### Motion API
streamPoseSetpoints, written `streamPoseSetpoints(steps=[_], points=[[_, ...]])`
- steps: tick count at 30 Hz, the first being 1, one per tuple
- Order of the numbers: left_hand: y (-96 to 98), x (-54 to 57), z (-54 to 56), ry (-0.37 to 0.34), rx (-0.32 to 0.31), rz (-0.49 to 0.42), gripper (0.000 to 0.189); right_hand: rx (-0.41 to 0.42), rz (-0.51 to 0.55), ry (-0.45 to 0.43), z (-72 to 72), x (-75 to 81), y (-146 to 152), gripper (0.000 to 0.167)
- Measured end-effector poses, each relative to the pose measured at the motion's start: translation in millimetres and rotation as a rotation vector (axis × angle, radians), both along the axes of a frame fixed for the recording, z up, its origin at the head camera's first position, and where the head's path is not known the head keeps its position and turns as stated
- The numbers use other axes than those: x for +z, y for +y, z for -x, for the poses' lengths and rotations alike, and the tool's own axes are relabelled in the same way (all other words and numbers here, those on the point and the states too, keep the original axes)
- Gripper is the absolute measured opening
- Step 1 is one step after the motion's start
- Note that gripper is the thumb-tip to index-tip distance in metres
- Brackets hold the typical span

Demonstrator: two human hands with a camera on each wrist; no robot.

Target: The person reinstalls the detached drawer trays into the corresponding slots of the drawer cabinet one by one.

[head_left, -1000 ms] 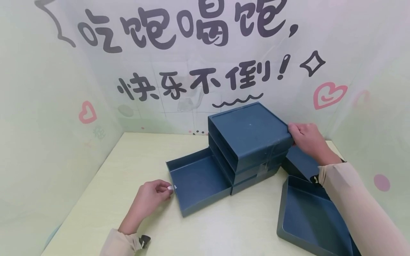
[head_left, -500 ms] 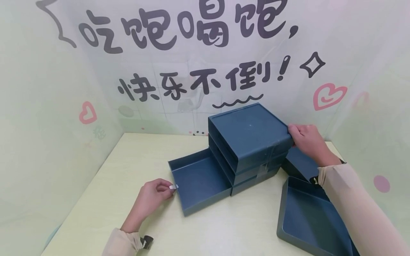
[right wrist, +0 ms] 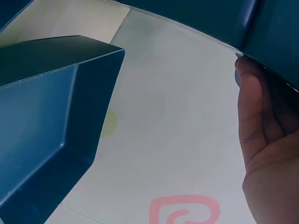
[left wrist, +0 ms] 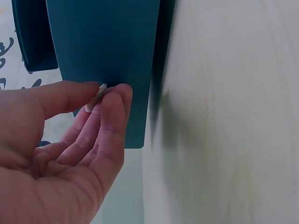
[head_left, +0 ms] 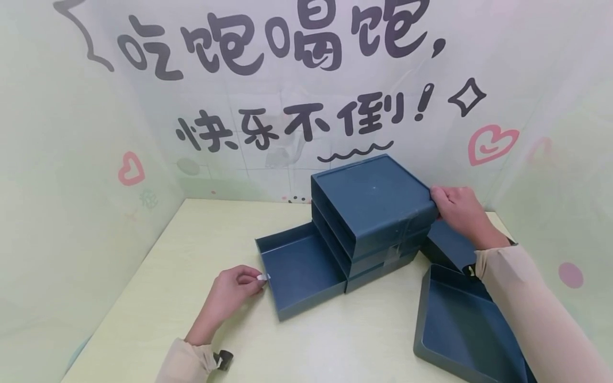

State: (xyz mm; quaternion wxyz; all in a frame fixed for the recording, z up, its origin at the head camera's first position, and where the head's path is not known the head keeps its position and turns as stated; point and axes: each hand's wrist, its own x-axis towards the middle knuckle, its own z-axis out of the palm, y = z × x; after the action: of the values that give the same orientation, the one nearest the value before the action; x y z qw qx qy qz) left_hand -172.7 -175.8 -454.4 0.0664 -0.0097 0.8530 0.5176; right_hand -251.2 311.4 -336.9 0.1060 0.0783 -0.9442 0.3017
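A dark blue drawer unit [head_left: 373,197] with stacked compartments stands at the back of the table. Its lowest drawer [head_left: 304,266] is pulled out to the left, nothing inside it. My left hand [head_left: 234,290] pinches the small white pull tab [left wrist: 96,99] on that drawer's front between thumb and fingers. At the unit's right upper corner, my right hand [head_left: 460,210] grips the edge, thumb near the top; in the right wrist view its fingers [right wrist: 252,93] lie up against the blue wall. The upper compartments are open on the left side and hold no drawers.
A loose blue drawer [head_left: 469,324] lies at the right front, partly under my right forearm. Behind it another blue drawer [head_left: 447,244] sits against the unit's right side. Printed cloth walls [head_left: 239,175] enclose the pale table [head_left: 191,239] at the back and sides.
The lowest drawer has slid a little to the right, deeper into the unit, with my left hand moving along at its tab. My right hand and the unit stay in place.
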Motion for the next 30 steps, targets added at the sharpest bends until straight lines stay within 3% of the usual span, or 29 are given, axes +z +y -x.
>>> streamPoseSetpoints(steps=[30], points=[[17.7,-9.0,8.6,0.007,-0.01,0.021,0.015,-0.017,0.019,-0.004,1.1,-2.2,-0.1,0.061]])
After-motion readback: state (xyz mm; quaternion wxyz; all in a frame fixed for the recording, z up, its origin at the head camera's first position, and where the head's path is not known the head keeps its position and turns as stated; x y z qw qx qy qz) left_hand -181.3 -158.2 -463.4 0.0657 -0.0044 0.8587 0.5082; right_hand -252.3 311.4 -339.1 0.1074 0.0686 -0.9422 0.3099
